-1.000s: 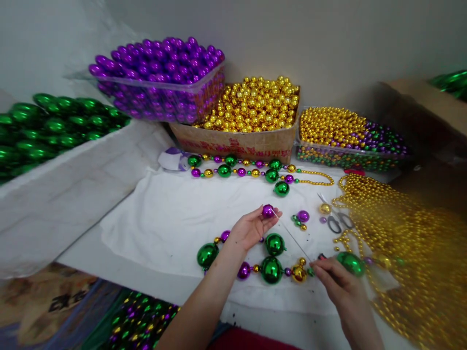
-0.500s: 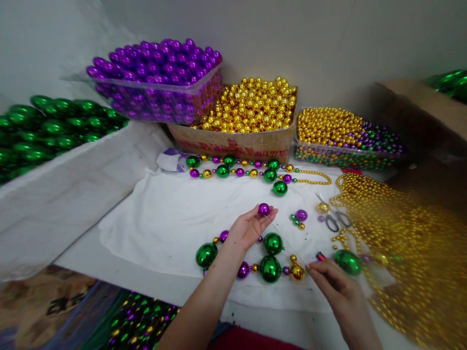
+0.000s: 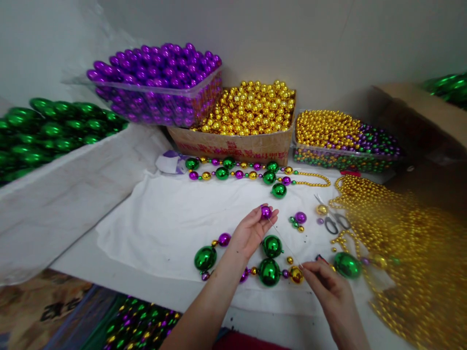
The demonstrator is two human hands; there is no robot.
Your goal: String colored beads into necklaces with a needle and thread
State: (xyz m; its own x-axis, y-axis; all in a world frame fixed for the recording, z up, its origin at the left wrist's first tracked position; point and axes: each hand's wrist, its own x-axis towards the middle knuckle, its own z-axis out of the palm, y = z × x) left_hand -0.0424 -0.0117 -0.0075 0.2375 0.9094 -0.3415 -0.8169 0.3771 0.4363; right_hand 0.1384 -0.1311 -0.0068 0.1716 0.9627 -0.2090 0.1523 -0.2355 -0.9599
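Above the white cloth, my left hand [image 3: 251, 231] is closed, pinching a shiny purple bead [image 3: 266, 212] at its fingertips. A thin pale string [image 3: 282, 239] stretches from that bead down to my right hand [image 3: 330, 284], whose thumb and fingers are pinched on its end. Beneath and around the left forearm lies a partly hidden bead strand with large green [image 3: 269, 272], purple [image 3: 224, 239] and gold beads [image 3: 296, 274]. Another big green bead [image 3: 272, 246] rests above it. A small gold bead [image 3: 290, 260] sits near the string. Beside the right hand is a large green bead [image 3: 348, 265].
Behind stand a tub of purple beads [image 3: 146, 104], a carton of gold beads [image 3: 233, 148] and a tub of small mixed beads [image 3: 339, 154]. A finished-looking strand [image 3: 222, 173], scissors [image 3: 337, 223] and heaped gold chains [image 3: 404, 243] lie on the table. Green beads [image 3: 51, 129] fill a box at left.
My right hand has shifted slightly left and down, the string still stretched between the hands. My left hand, with the purple bead, has moved slightly right and down.
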